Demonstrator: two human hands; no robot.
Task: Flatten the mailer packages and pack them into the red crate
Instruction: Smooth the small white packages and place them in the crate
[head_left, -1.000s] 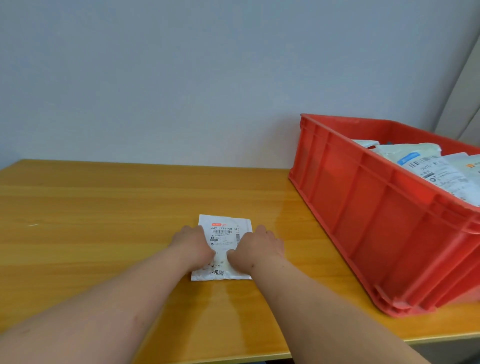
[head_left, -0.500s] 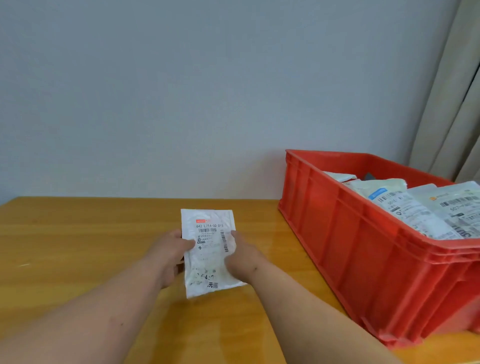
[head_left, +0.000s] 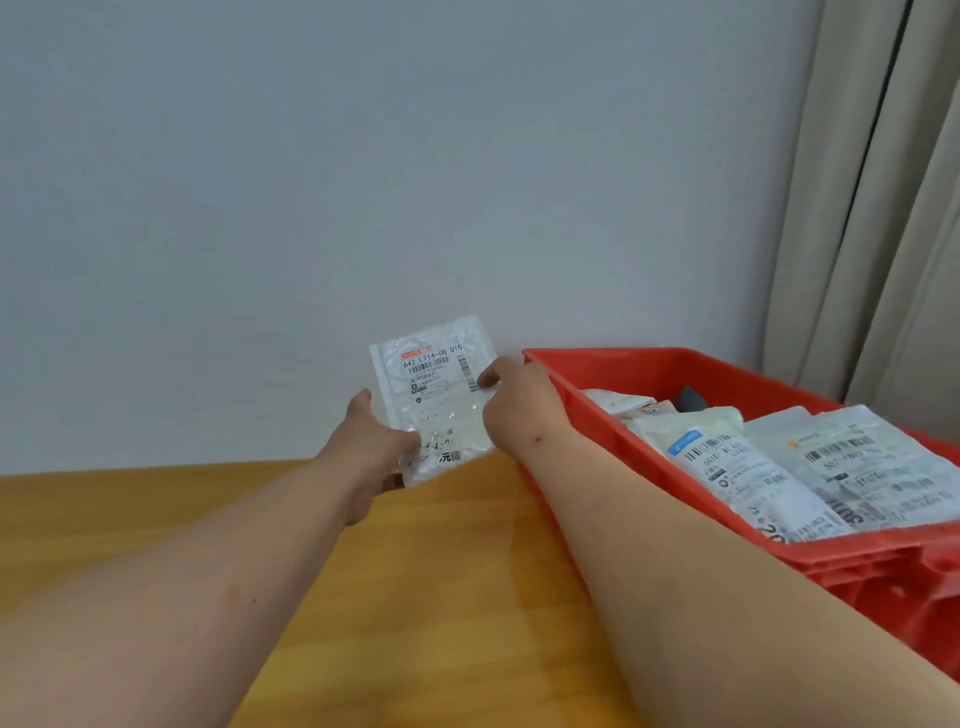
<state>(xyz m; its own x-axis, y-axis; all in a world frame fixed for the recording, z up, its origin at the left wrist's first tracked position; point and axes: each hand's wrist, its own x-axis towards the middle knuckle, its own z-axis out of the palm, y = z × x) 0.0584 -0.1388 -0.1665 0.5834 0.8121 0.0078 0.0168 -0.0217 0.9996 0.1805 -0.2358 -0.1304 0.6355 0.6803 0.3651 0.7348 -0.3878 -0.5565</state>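
Small white mailer held upright above the wooden table, left hand pinching its lower edge, right hand pinching its right edge. Best carried level over the red crate rim and laid flat on the packed mailers.

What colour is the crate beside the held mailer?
Red crate, clearest in the head view.

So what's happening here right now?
A person holds a small white mailer up off the wooden table, left hand gripping its lower edge, right hand pinching its right side. It hangs just left of the red crate, which already has several flattened mailers inside. This one is not in yet.
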